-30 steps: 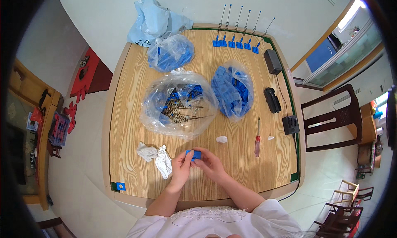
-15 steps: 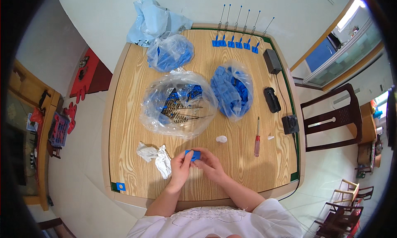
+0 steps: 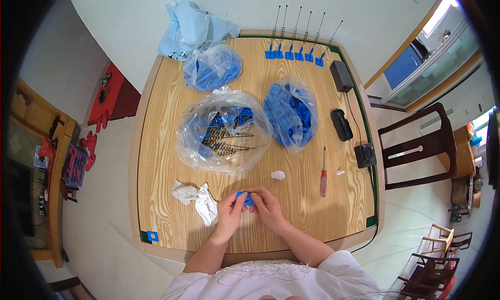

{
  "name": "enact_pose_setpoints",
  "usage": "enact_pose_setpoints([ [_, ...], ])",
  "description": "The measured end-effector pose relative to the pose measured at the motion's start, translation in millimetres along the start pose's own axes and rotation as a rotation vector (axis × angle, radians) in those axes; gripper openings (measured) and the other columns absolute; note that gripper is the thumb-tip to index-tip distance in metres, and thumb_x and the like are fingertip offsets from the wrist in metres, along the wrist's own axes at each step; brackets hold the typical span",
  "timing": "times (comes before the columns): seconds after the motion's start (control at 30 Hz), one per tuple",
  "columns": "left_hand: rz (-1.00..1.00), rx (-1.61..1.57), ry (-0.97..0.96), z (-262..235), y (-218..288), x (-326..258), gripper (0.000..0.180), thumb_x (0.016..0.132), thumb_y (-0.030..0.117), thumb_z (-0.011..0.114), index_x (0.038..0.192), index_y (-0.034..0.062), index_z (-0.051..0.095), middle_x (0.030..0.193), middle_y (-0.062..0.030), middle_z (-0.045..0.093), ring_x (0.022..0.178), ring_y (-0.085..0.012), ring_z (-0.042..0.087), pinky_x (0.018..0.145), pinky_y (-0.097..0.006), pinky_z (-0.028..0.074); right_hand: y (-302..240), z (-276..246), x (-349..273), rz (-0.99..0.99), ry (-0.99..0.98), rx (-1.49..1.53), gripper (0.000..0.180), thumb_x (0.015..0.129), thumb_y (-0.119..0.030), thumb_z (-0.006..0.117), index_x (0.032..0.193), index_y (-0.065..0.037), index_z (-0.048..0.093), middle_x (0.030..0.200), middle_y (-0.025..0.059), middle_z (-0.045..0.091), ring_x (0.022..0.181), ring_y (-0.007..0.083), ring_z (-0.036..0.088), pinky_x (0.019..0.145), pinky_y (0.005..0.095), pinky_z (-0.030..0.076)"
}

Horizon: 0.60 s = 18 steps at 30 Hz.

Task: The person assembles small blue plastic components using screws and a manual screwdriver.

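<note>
Between my two hands, near the table's front edge, is a small flat blue plastic piece. My left hand pinches its left side, thumb on top. My right hand grips the right side, its fingers partly covering the piece. Just left of my hands lies a crumpled white cloth or paper. Beyond them a clear plastic bag stands open, with dark springs and blue parts inside.
Right of centre sit a bag of blue pieces, a red-handled screwdriver, a white lump and a black case. Several spring rods on blue bases stand at the back. A blue square lies at the front-left corner.
My right hand has closed in on the blue piece, its thumb now pressing on it. The piece has shifted slightly to the right and shows less between my fingers.
</note>
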<state>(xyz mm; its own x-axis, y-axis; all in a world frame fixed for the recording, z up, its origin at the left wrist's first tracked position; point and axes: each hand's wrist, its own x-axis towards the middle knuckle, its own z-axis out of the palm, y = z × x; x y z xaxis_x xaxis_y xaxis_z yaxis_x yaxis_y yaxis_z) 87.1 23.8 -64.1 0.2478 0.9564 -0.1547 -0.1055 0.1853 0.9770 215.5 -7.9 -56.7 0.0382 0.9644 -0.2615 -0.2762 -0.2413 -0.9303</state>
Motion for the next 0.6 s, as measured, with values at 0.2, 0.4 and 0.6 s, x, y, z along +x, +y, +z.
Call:
enact_pose_setpoints([
  [0.2, -0.074, -0.123, 0.024, -2.9, 0.1, 2.5, 0.018, 0.092, 0.014, 0.053, 0.088, -0.0004, 0.064, 0.066, 0.0000, 0.058, 0.057, -0.0045, 0.051, 0.052, -0.018, 0.040, -5.2, -1.0, 1.3, -0.060, -0.101, -0.058, 0.025, 0.093, -0.008, 0.049, 0.118, -0.005, 0.047, 0.086, 0.0022, 0.059, 0.072, 0.0061, 0.053, 0.063, 0.0204, 0.044],
  [0.4, -0.079, -0.103, 0.033, -7.4, 0.9, 3.1, 0.018, 0.092, 0.014, 0.054, 0.085, 0.0000, 0.063, 0.066, 0.0005, 0.057, 0.056, -0.0043, 0.049, 0.051, -0.019, 0.038, -2.8, -0.7, 1.6, -0.113, -0.162, -0.046, 0.034, 0.089, -0.004, 0.056, 0.121, -0.004, 0.044, 0.091, 0.0055, 0.062, 0.079, 0.0092, 0.057, 0.067, 0.0232, 0.046],
  [0.6, -0.045, -0.057, 0.001, -5.8, 4.2, 2.0, 0.016, 0.092, 0.011, 0.054, 0.089, -0.0013, 0.063, 0.070, -0.0015, 0.058, 0.057, -0.0051, 0.049, 0.051, -0.019, 0.039, -2.4, 0.4, -1.4, -0.088, -0.136, 0.041, 0.028, 0.092, -0.009, 0.052, 0.119, -0.005, 0.045, 0.087, 0.0029, 0.059, 0.077, 0.0070, 0.055, 0.066, 0.0210, 0.044],
])
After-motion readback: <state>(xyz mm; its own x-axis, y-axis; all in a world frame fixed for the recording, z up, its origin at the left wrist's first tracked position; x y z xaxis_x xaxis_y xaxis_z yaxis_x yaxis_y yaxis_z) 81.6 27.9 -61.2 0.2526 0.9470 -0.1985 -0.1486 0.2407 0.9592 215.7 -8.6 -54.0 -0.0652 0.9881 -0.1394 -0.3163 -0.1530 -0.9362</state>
